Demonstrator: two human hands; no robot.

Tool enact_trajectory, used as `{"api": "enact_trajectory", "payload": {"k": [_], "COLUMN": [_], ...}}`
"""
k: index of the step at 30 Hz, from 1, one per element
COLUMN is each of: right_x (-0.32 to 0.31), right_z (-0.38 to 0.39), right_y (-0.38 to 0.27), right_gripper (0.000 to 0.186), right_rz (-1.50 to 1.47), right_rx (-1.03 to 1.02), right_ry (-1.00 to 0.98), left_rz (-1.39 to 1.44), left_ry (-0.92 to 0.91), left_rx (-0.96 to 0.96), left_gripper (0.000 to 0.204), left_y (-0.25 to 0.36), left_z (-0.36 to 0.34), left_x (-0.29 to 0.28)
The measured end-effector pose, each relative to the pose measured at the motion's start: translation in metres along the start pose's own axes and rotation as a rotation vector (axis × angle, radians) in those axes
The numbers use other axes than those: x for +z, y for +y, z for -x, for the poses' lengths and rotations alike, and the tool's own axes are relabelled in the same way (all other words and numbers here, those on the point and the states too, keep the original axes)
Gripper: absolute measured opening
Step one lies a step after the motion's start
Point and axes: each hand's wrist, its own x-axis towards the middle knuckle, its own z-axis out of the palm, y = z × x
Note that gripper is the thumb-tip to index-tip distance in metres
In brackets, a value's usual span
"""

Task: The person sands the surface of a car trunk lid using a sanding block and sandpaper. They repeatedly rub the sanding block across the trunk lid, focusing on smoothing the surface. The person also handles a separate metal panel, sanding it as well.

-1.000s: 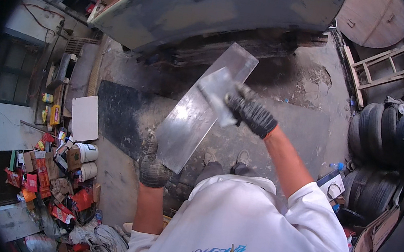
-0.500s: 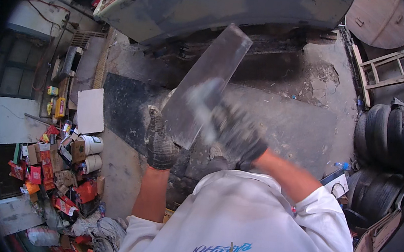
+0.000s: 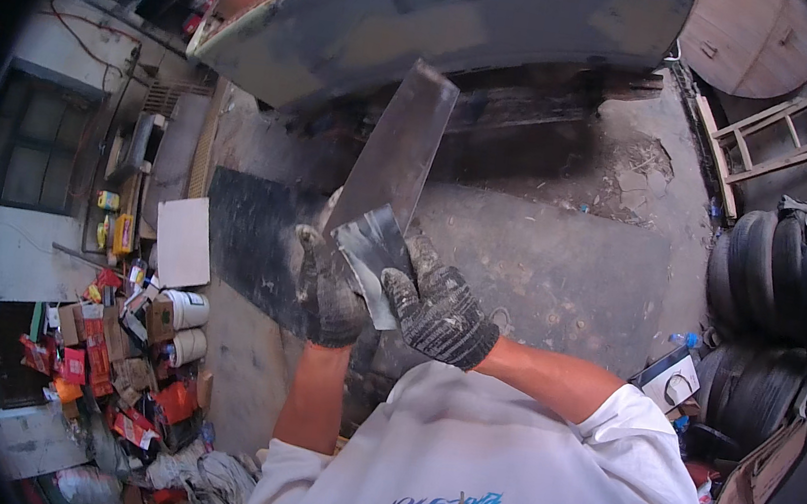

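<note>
Both your hands were gloved: your left hand (image 3: 332,301) gripped the near end of a long metal plate (image 3: 396,150), its fingers partly hidden, and your right hand (image 3: 441,309) pinched a smaller flat piece (image 3: 375,257) over that end; whether the two touched could not be told. You held them above the floor (image 3: 248,349), where a dark sheet (image 3: 251,245) lay. Near the floor's left edge were a pale board (image 3: 183,243) and heaped boxes (image 3: 116,353); tyres (image 3: 759,281) and a wooden frame (image 3: 785,136) lined its right edge, and a patchy grey panel (image 3: 552,28) spanned its far edge.
</note>
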Motion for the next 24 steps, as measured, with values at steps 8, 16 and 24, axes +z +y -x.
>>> {"api": "enact_trajectory", "payload": {"k": [8,16,24], "right_x": [0.014,-0.085,0.051], "right_z": [-0.007,-0.130,-0.010], "right_y": [0.006,0.092,0.056], "right_gripper": [0.034,0.024,0.055], "right_rz": [-0.071,-0.021,-0.134], "right_rx": [0.150,0.530,0.046], "right_ry": [-0.134,0.110,-0.111], "left_rz": [0.089,0.343,0.413], "left_ry": [-0.145,-0.315,-0.187], "left_rx": [0.019,-0.076,-0.091], "left_gripper": [0.067,0.067,0.058], "left_y": [-0.001,0.024,-0.004], "left_z": [0.005,0.038,0.017], "left_x": [0.002,-0.026,-0.052]}}
